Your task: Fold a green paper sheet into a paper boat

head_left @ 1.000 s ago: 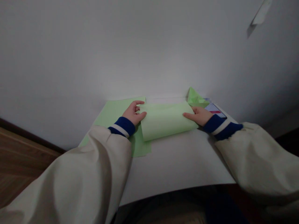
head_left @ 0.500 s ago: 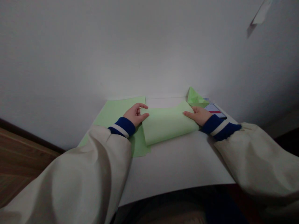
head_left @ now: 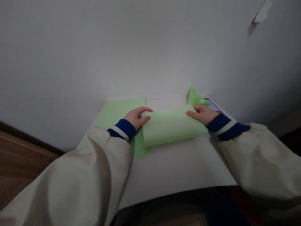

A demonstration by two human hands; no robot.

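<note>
A light green sheet of paper [head_left: 172, 125], bent over on itself with a rounded near edge, spans the space between my hands. My left hand [head_left: 138, 116] has its thumb and forefinger at the sheet's left edge, closed on it. At the far right corner, my right hand [head_left: 203, 115] pinches the sheet, thumb on top and the other fingers behind it. Under my left wrist lie flat green sheets [head_left: 113, 111], partly covered by the sleeve. Beyond my right hand stands a folded green paper shape [head_left: 197, 98] with a pointed tip.
The white table [head_left: 178, 169] meets a pale wall [head_left: 141, 47] at its far edge. A phone [head_left: 213, 106] lies at the right, partly hidden by my right hand. Wooden furniture [head_left: 21, 163] stands at the lower left.
My right hand has shifted slightly to the right and nearer, drawing the sheet's right end along. The phone is more covered now. My left hand has barely moved.
</note>
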